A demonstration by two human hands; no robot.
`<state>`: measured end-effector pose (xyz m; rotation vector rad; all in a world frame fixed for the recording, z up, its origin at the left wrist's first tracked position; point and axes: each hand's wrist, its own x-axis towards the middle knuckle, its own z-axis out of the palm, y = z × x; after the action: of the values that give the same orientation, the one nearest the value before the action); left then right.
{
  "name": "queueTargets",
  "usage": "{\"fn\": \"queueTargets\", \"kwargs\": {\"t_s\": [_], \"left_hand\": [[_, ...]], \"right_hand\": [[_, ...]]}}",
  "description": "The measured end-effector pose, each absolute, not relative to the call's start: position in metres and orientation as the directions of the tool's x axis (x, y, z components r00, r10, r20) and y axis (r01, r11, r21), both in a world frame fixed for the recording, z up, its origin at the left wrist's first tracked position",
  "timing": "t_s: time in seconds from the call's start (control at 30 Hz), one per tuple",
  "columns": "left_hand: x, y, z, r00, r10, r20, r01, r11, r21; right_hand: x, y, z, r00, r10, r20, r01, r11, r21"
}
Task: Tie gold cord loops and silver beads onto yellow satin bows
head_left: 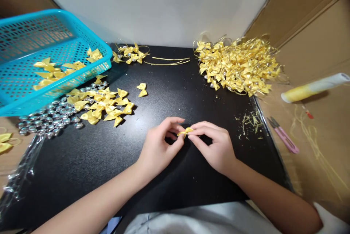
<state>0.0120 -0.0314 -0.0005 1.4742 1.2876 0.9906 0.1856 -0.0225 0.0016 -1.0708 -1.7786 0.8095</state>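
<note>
My left hand (160,146) and my right hand (216,146) meet over the black mat (169,175) near its middle. Both pinch one small yellow ribbon bow (185,131) between thumbs and fingertips. A loose heap of plain yellow bows (105,105) lies to the left, beside silver beads (49,119). A big pile of bows with gold wire and beads (237,66) sits at the back right.
A blue plastic basket (16,106) with more bows stands tilted at the left. Gold wire strands (169,60) and a few finished bows (130,54) lie at the back. Pink snips (284,137), a ribbon roll (314,87) and yellow trimmings (253,120) lie right.
</note>
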Motion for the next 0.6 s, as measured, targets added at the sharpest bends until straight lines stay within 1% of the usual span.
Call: {"fn": "queueTargets", "kwargs": {"t_s": [0.17,0.27,0.33,0.43,0.6], "left_hand": [[0.0113,-0.0299,0.0012,0.158,0.978,-0.139,0.193,0.108,0.975],[0.0116,-0.0301,0.0033,0.148,0.975,-0.163,0.132,0.144,0.981],[0.0123,-0.0316,0.0034,0.114,0.986,-0.121,0.132,0.106,0.985],[0.0130,-0.0344,0.0020,0.092,0.996,-0.022,0.211,0.002,0.977],[0.0140,-0.0363,0.0005,0.086,0.990,0.112,0.347,-0.135,0.928]], "right_hand": [[0.1866,-0.0235,0.0006,-0.136,0.952,0.273,0.258,0.300,-0.918],[0.1866,-0.0242,0.0032,-0.110,0.952,0.285,0.269,0.304,-0.914],[0.1858,-0.0250,0.0049,-0.114,0.934,0.337,0.295,0.356,-0.887],[0.1838,-0.0267,0.0064,-0.135,0.907,0.399,0.345,0.421,-0.839],[0.1819,-0.0291,0.0070,-0.133,0.904,0.406,0.395,0.424,-0.815]]}}
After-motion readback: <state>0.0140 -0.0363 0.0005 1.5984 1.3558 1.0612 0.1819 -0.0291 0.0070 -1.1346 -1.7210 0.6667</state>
